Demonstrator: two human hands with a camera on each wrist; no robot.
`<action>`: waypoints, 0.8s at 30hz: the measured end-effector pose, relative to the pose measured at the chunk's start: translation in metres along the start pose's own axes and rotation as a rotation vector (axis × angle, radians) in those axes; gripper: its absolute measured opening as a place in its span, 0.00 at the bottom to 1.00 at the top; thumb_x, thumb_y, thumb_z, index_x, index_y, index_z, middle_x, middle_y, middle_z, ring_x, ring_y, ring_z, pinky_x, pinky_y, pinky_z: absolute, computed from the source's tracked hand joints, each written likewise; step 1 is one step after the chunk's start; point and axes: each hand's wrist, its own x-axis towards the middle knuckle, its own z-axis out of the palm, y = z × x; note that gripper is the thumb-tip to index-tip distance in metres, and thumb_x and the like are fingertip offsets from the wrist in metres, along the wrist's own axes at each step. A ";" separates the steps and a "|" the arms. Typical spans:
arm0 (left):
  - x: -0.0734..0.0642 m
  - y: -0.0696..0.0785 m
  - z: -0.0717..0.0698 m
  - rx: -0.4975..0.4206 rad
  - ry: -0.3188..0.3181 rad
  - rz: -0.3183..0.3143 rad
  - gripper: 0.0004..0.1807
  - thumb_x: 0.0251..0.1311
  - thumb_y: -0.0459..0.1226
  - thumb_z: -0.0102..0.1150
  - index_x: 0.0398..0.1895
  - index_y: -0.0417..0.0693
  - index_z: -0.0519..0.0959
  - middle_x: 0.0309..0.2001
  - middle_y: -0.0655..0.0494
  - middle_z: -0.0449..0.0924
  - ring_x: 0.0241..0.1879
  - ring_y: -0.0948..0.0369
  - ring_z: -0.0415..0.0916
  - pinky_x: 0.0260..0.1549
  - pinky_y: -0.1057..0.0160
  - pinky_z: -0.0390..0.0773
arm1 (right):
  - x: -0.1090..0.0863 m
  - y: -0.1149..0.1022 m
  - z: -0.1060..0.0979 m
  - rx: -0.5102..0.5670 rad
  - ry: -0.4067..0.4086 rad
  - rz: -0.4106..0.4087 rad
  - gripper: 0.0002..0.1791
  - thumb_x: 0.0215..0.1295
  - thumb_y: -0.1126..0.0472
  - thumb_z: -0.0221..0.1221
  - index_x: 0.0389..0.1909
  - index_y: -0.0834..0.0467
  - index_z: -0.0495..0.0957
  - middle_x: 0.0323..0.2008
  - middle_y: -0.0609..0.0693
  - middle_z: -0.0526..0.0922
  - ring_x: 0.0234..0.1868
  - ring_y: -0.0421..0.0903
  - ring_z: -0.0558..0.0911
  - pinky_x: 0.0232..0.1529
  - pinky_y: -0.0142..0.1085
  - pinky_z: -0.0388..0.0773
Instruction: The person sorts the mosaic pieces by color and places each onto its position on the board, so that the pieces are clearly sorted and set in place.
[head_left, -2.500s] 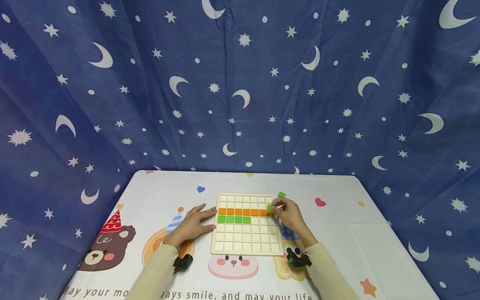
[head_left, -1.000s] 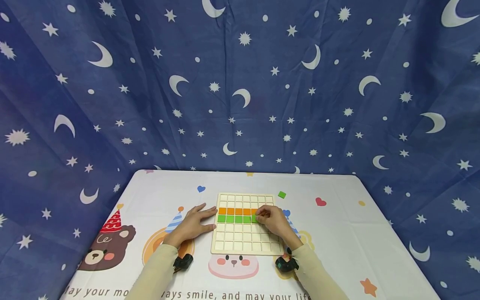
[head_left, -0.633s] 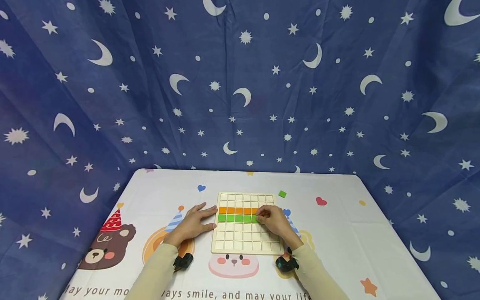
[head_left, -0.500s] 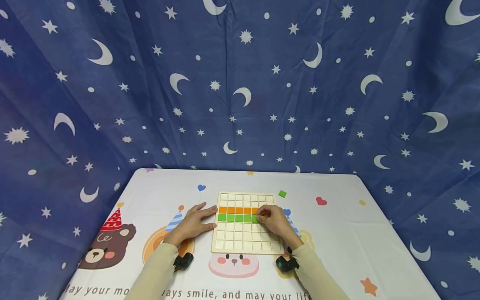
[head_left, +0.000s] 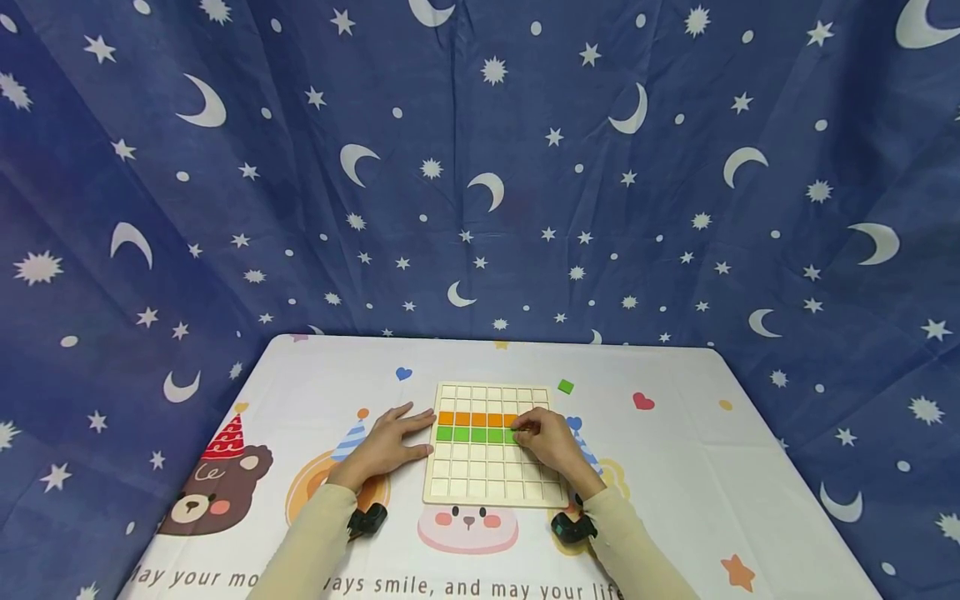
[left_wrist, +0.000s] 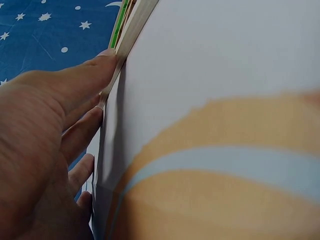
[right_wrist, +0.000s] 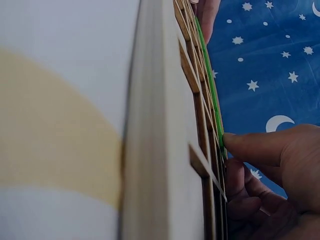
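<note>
A pale wooden grid board (head_left: 495, 505) lies on the table in the head view. One row of its cells holds orange square tiles (head_left: 477, 419), and the row nearer me holds green tiles (head_left: 461, 434). My right hand (head_left: 551, 439) is over the board's right half, thumb and fingertips at the right-most visible green tile (head_left: 507, 436), which looks nearly level with its neighbours. In the right wrist view, the thumb (right_wrist: 250, 147) touches the end of the green strip; the fingers are curled beneath it. My left hand (head_left: 384, 446) rests with spread fingers against the board's left edge.
A loose green tile (head_left: 566, 387) lies on the tablecloth (head_left: 675, 450) just beyond the board's far right corner. Black wrist devices (head_left: 367, 521) sit on both wrists. A blue star-and-moon curtain (head_left: 480, 217) hangs behind and on both sides of the table.
From 2.5 s ago, my right hand has moved left and nearer me, carrying the green tile from above the orange row to the green row. Since then it stays there. The left hand has not moved.
</note>
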 end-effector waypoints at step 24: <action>0.000 0.001 0.000 -0.005 0.005 0.007 0.34 0.58 0.51 0.67 0.69 0.62 0.70 0.72 0.67 0.66 0.78 0.48 0.45 0.72 0.35 0.53 | 0.003 -0.013 -0.046 0.047 0.008 0.034 0.14 0.61 0.59 0.67 0.48 0.55 0.84 0.44 0.50 0.85 0.37 0.43 0.82 0.32 0.35 0.79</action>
